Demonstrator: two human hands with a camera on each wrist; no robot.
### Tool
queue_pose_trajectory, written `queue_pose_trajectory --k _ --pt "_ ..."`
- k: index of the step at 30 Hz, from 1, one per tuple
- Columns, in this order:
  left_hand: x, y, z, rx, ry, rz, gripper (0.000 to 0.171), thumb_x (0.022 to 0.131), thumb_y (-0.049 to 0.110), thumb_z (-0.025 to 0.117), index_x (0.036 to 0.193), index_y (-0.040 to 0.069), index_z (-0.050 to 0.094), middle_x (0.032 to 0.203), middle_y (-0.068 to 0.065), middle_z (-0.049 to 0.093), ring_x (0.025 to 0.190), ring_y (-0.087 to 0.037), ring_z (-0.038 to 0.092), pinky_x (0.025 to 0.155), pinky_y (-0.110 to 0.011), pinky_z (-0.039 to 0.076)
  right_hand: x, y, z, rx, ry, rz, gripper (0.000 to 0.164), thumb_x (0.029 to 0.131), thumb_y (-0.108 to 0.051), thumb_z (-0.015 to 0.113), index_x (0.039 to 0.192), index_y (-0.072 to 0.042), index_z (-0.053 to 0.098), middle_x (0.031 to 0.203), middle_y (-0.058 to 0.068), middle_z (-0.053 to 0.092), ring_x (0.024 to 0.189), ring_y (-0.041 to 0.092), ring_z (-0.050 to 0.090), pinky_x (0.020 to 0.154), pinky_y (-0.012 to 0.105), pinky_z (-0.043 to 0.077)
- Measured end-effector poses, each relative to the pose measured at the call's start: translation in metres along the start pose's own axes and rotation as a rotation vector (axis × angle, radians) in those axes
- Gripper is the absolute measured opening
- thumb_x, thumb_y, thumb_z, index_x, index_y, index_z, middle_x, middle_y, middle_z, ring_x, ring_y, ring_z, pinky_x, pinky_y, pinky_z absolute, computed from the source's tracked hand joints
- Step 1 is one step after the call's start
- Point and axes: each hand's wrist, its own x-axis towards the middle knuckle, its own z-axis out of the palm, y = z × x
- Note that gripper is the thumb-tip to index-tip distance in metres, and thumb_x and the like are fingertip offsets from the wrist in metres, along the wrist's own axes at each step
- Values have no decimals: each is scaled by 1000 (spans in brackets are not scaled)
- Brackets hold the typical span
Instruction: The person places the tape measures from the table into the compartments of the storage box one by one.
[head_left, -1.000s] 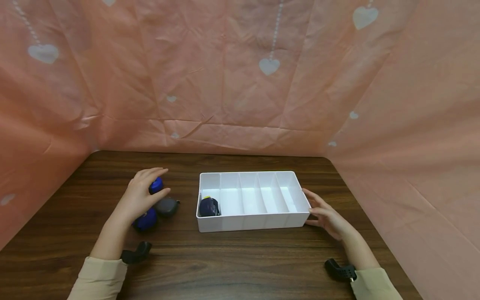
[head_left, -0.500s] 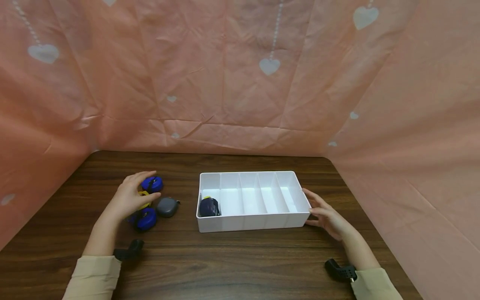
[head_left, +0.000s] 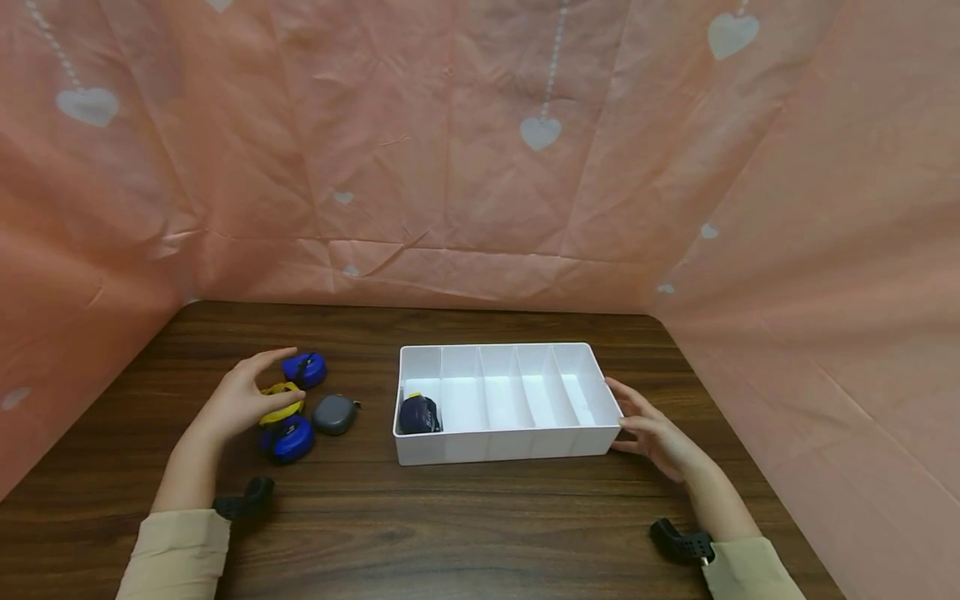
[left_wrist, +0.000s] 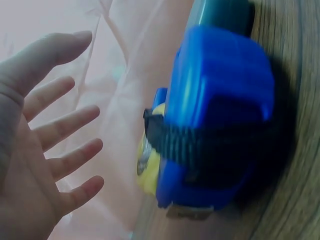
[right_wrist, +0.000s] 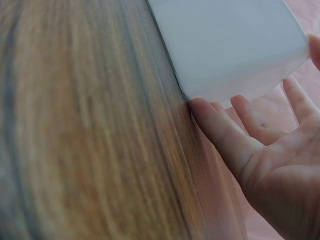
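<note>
The yellow tape measure (head_left: 282, 404) is framed by the left hand (head_left: 243, 398), whose thumb and fingers are held apart and straight, with nothing gripped; that spread seems suited to the tape's rounded case. Around it, a blue tape measure (head_left: 303, 369) is set at one o'clock, a second blue one (head_left: 291, 439) near six, and a grey one (head_left: 335, 414) at three, probably grouped there for easy reach by that hand. The white box (head_left: 506, 446) is placed at three o'clock from the group. Its three o'clock end is touched by the loosely extended fingers of the right hand (head_left: 652, 429), presumably so that sliding is prevented. A dark tape measure (head_left: 418, 414) is held in its nine o'clock compartment, nearer the front wall.

All is supported by a brown wood-grained table (head_left: 480, 525), enclosed at ten, twelve and two o'clock by creased pink cloth (head_left: 450, 192) printed with white hearts (head_left: 540, 133).
</note>
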Motion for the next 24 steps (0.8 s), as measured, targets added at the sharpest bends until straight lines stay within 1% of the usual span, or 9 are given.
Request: queue_pose_trajectory --k 3,5,7,12,14,17,20,24 --pt "-1 -4 -2 -22 -30 -34 77 84 37 74 145 6 40 146 -27 33 129 -53 26 91 -71 28 0 0 0 -1 2 2 64 99 -12 42 155 -17 11 149 29 11 119 17 46 96 64 33" --pt "-2 -7 -3 -35 -47 -38 77 84 36 74 145 6 39 146 -28 32 130 -53 24 91 -72 26 0 0 0 1 11 8 64 99 -12 43 155 -17 12 149 28 12 119 17 46 96 63 33" --pt "-2 -10 -4 -48 -57 -17 74 84 33 75 143 4 41 145 -27 33 130 -52 25 92 -71 26 0 0 0 1 14 11 65 99 -12 43 155 -16 11 149 27 12 119 17 46 96 63 33" --pt "-2 -20 -4 -97 -66 93 64 84 17 75 137 -6 45 140 -29 39 128 -51 30 92 -69 30 0 0 -1 8 21 20 65 98 -12 43 155 -17 12 149 25 13 119 16 46 96 63 33" --pt "-3 -24 -4 -115 -66 119 62 84 12 74 135 -9 45 140 -30 38 127 -52 30 90 -69 31 0 0 -2 12 22 21 64 98 -12 43 155 -17 13 149 24 13 119 16 46 96 63 33" --pt "-4 -30 -4 -131 -69 130 61 84 8 73 134 -11 45 140 -31 37 127 -53 29 89 -69 33 1 1 -2 13 19 20 64 98 -12 43 155 -17 13 149 24 14 119 17 47 96 63 33" --pt "-5 -35 -4 -129 -69 125 60 83 8 73 133 -11 46 141 -31 37 127 -52 31 88 -67 37 1 1 -1 9 18 19 64 98 -11 43 155 -17 13 148 24 16 119 17 47 96 63 33" --pt "-8 -40 -3 -119 -75 113 58 83 8 74 132 -11 48 140 -30 38 126 -50 33 88 -64 39 1 1 -1 10 20 21 64 98 -12 43 155 -17 13 148 24 16 118 17 47 96 63 34"
